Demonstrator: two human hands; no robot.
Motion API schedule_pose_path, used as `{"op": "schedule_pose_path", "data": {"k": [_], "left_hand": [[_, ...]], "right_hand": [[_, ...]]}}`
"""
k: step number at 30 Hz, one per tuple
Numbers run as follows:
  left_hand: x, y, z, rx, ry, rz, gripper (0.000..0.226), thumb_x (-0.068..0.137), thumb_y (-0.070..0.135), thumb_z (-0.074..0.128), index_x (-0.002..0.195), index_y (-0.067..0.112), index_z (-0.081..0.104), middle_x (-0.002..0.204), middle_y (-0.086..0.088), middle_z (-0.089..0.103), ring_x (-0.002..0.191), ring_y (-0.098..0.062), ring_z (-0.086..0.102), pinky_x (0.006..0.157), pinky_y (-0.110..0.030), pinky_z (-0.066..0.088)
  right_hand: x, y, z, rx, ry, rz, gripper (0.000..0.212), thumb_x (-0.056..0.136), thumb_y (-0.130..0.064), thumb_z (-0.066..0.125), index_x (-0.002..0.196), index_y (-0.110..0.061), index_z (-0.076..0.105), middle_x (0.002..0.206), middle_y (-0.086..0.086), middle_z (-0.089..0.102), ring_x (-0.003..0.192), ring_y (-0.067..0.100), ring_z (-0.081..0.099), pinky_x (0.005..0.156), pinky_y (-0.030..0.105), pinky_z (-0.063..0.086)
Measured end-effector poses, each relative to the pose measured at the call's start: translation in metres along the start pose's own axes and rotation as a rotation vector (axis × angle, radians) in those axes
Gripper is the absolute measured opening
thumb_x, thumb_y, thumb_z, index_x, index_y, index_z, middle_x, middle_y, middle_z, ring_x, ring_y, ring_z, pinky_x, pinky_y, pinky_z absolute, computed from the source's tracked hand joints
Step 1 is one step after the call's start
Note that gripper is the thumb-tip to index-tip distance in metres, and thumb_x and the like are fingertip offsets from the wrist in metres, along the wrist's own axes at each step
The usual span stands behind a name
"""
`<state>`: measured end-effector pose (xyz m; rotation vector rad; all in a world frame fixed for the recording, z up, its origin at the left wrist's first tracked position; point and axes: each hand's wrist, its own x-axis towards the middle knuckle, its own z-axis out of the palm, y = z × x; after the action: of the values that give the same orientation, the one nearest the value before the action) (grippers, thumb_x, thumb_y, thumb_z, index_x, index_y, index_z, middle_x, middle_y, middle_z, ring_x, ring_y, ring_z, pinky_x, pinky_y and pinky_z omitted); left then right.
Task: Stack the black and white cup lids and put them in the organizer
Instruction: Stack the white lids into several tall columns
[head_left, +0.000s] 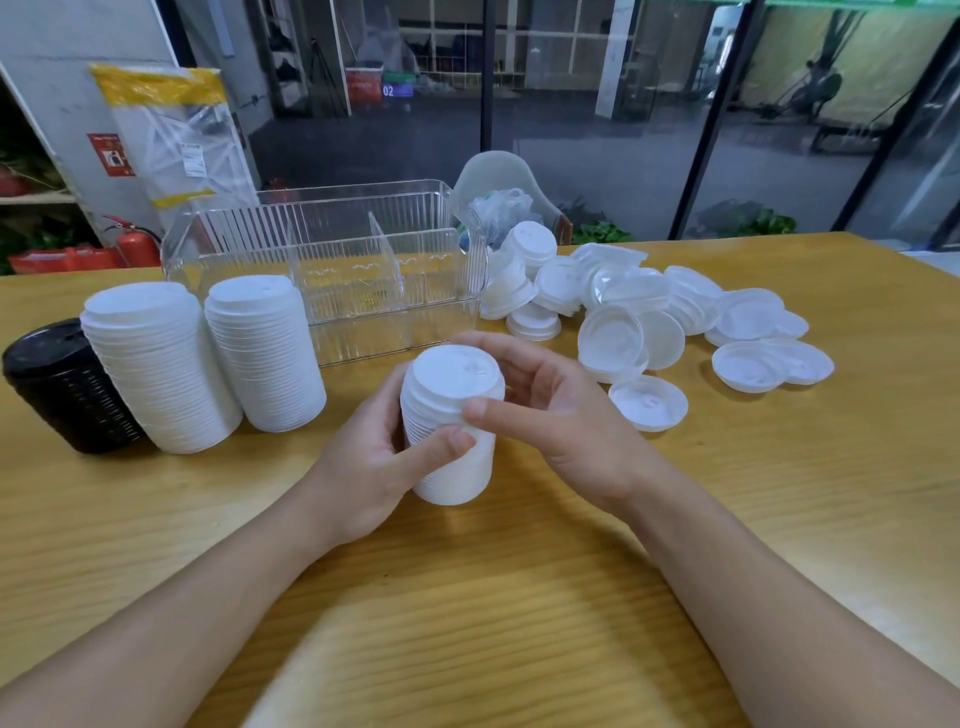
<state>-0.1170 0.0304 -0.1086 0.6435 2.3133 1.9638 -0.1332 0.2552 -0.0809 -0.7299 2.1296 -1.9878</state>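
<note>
Surface (519, 597): light wood, grained, satin sheen. Organizer (332, 260): clear ribbed plastic, glossy. White lid stacks (156, 364): matt, smooth plastic. Black lid stack (62, 389): glossy plastic, ridged sides. Loose lids (675, 312): thin white plastic, slightly translucent.

The lower left side of the held white lid stack (451, 415) was hidden by the left hand (374, 467). The black lid stack (62, 389) was partly covered by a white stack (156, 364). Both forearms were cut off by the bottom edge.
</note>
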Motion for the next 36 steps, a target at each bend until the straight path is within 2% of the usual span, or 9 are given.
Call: {"op": "schedule_pose_path", "data": {"k": [6,13,15,18,22,26,29,33,36], "left_hand": [[0.002,0.001,0.000,-0.011,-0.010,-0.007,0.076,0.087,0.045,0.082,0.155,0.030,0.051,0.146,0.003,0.070,0.136,-0.019,0.066,0.109,-0.032,0.055],[0.001,0.001,0.001,-0.004,0.012,-0.011,0.068,0.091,0.036,0.083,0.152,0.028,0.054,0.143,0.006,0.072,0.134,-0.016,0.067,0.104,-0.025,0.055],[0.001,-0.001,0.001,-0.003,0.019,-0.006,0.072,0.088,0.044,0.083,0.152,0.030,0.054,0.144,0.006,0.071,0.134,-0.016,0.067,0.103,-0.024,0.054],[0.000,-0.003,-0.002,-0.004,0.049,-0.002,0.075,0.083,0.050,0.082,0.150,0.032,0.055,0.142,0.007,0.071,0.133,-0.015,0.067,0.103,-0.026,0.055],[0.002,-0.004,-0.003,0.006,0.067,0.000,0.077,0.082,0.053,0.082,0.150,0.030,0.056,0.141,0.007,0.072,0.133,-0.015,0.067,0.105,-0.028,0.053],[0.002,-0.005,-0.003,-0.001,0.066,0.000,0.078,0.081,0.052,0.082,0.150,0.028,0.055,0.142,0.006,0.072,0.132,-0.013,0.067,0.101,-0.020,0.054],[0.000,-0.002,-0.002,-0.009,0.065,0.006,0.079,0.080,0.052,0.082,0.150,0.027,0.055,0.141,0.006,0.072,0.131,-0.012,0.068,0.099,-0.019,0.054],[0.001,0.001,-0.001,-0.004,0.061,0.010,0.077,0.082,0.050,0.082,0.151,0.027,0.055,0.140,0.008,0.072,0.129,-0.010,0.068,0.098,-0.017,0.054],[-0.001,0.003,-0.001,0.014,0.064,0.007,0.072,0.086,0.044,0.083,0.150,0.027,0.056,0.139,0.009,0.073,0.129,-0.009,0.068,0.097,-0.016,0.054]], "right_hand": [[0.000,0.000,0.001,-0.171,0.012,-0.014,0.054,0.104,-0.017,0.074,0.154,-0.023,0.058,0.148,-0.006,0.067,0.142,0.019,0.059,0.123,0.055,0.042],[-0.001,0.003,-0.004,-0.191,-0.046,-0.008,0.054,0.105,-0.026,0.073,0.156,-0.028,0.056,0.151,-0.010,0.064,0.145,0.016,0.056,0.124,0.057,0.038],[-0.002,0.001,-0.007,-0.169,-0.025,-0.009,0.052,0.106,-0.032,0.071,0.156,-0.028,0.057,0.152,-0.012,0.064,0.145,0.013,0.056,0.123,0.052,0.041],[-0.001,-0.001,-0.017,-0.161,0.163,0.012,0.043,0.107,-0.039,0.067,0.148,-0.027,0.064,0.143,-0.016,0.069,0.136,0.002,0.061,0.117,0.035,0.047],[0.002,0.014,-0.031,-0.695,0.447,0.033,0.047,0.102,-0.043,0.073,0.145,-0.030,0.064,0.142,-0.017,0.064,0.131,0.000,0.057,0.115,0.033,0.048],[-0.002,0.020,-0.036,-1.012,0.461,0.111,0.060,0.100,-0.042,0.072,0.154,-0.024,0.054,0.147,-0.004,0.059,0.133,0.020,0.055,0.118,0.044,0.041],[-0.004,0.021,-0.040,-1.172,0.489,0.135,0.065,0.101,-0.040,0.071,0.159,-0.023,0.047,0.143,-0.001,0.061,0.132,0.023,0.057,0.120,0.041,0.033],[-0.002,0.025,-0.046,-1.318,0.460,0.250,0.061,0.100,-0.040,0.072,0.153,-0.023,0.047,0.129,-0.002,0.065,0.120,0.024,0.061,0.112,0.041,0.034],[-0.002,0.028,-0.046,-1.242,0.450,0.280,0.056,0.099,-0.037,0.075,0.149,-0.025,0.054,0.122,-0.006,0.065,0.118,0.022,0.061,0.108,0.042,0.038]]}}
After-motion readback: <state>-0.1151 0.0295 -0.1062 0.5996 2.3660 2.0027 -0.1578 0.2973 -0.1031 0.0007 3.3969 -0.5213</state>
